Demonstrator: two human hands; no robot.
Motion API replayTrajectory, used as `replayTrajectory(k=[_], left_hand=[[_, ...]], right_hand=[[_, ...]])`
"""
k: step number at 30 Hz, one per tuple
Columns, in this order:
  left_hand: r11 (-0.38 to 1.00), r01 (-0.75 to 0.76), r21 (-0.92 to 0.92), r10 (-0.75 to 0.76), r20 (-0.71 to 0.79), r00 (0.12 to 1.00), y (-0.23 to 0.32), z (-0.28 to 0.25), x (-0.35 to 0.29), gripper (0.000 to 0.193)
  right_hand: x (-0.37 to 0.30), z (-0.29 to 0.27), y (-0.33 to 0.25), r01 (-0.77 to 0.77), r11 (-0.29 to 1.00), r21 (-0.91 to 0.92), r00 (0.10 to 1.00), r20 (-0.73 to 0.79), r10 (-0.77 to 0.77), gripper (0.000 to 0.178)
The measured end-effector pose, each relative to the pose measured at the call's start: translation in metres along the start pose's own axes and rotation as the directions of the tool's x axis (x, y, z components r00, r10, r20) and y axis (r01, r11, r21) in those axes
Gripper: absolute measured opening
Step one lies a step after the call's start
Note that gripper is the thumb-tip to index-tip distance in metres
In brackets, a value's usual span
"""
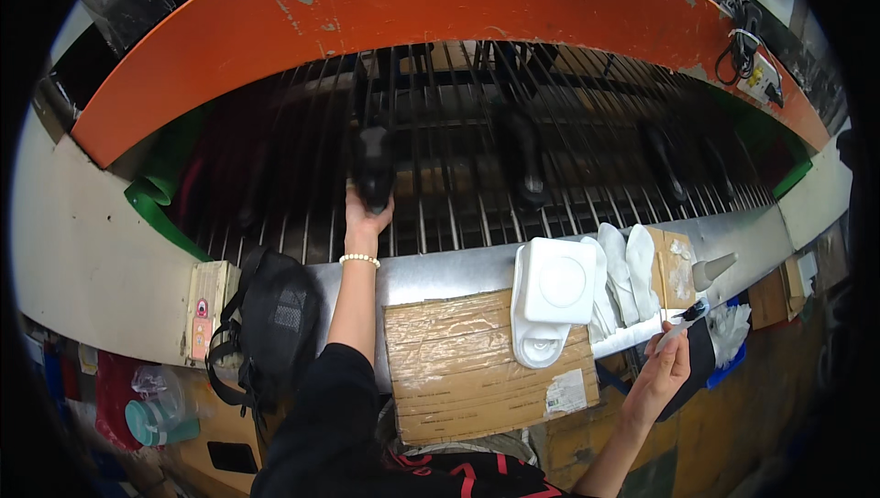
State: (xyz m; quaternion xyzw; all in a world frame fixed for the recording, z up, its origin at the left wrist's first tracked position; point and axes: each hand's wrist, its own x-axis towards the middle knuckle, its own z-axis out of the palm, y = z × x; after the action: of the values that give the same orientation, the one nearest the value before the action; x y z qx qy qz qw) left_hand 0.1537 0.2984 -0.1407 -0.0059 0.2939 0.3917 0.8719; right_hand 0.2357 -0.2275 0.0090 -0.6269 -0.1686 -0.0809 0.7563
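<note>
My left hand (365,215), with a beaded bracelet at its wrist, is closed around the near end of a black shoe (373,163). The shoe rests on or just above a rack of metal rods (445,209); I cannot tell which. Another black shoe (522,154) lies on the rods to the right, with more dark, blurred shoes (665,163) beyond it. Off to the right, my right hand (667,362) pinches a small white-handled brush (683,322) with a dark tip. Just past that tip, a pale cone-shaped nozzle (715,271) points to the right.
An orange panel (440,3) arches over the rods. On the metal ledge are white insoles (623,269) and a white box-like device (556,281). Cardboard (467,370) covers the near side. A black backpack (280,324) sits left; a phone (232,457) lies below it.
</note>
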Motion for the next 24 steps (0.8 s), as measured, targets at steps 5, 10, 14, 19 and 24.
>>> replayTrajectory(k=[5, 10, 14, 19, 24], left_hand=[[0.977, -0.020, -0.211, -0.024, -0.204, 0.979, 0.002, -0.007, -0.035, 0.091], [0.852, -0.356, 0.384, 0.226, 0.342, 0.912, -0.047, 0.069, -0.078, 0.072], [0.231, -0.530, 0.816, -0.091, 0.560, 0.823, -0.139, 0.136, -0.053, 0.092], [-0.318, -0.669, 0.671, -0.206, 0.640, 0.740, -0.246, 0.140, 0.001, 0.124], [-0.722, -0.408, 0.559, -0.077, 0.520, 0.851, -0.268, 0.111, 0.027, 0.105]], right_hand=[[0.012, 0.010, 0.020, -0.063, 0.994, 0.094, 0.998, 0.018, 0.062, 0.030], [0.021, 0.020, 0.034, -0.147, 0.977, 0.152, 0.986, -0.055, 0.157, 0.037], [0.021, 0.005, 0.035, -0.119, 0.986, 0.121, 0.990, -0.061, 0.127, 0.036], [0.014, -0.041, 0.024, -0.117, 0.993, -0.009, 0.983, -0.146, 0.115, 0.033], [0.006, -0.064, 0.016, -0.144, 0.986, -0.082, 0.971, -0.205, 0.125, 0.034]])
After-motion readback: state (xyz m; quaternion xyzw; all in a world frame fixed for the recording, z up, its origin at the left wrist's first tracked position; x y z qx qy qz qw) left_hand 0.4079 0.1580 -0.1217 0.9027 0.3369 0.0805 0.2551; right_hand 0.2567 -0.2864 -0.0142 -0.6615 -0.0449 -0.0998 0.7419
